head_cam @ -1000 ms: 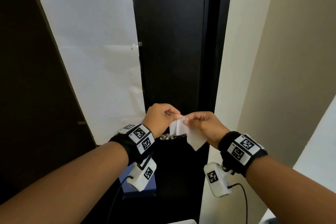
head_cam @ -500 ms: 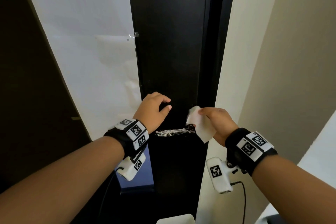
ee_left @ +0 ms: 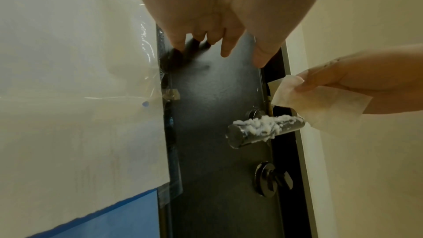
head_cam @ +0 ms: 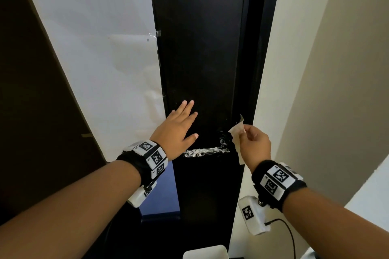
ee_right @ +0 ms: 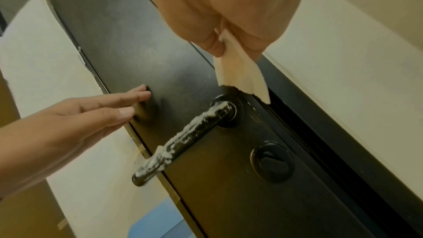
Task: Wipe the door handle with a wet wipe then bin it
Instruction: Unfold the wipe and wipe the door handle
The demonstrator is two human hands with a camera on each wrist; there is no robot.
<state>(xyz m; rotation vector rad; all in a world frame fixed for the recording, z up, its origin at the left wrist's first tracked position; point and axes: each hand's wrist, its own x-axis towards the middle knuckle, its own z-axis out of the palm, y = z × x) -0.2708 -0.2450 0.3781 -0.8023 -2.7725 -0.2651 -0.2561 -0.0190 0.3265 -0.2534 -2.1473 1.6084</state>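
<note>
Indoor doorway: dark door point(head_cam: 200, 48), cream walls point(head_cam: 336, 69)

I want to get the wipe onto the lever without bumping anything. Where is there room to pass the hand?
Free: the bare door face between the left hand and the door handle, and below the lever left of the thumb-turn lock. Crowded: the handle's base, where the wet wipe in the right hand hangs by the frame.

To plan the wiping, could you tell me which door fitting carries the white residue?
The lever door handle, not the clean round thumb-turn lock below it.
</note>
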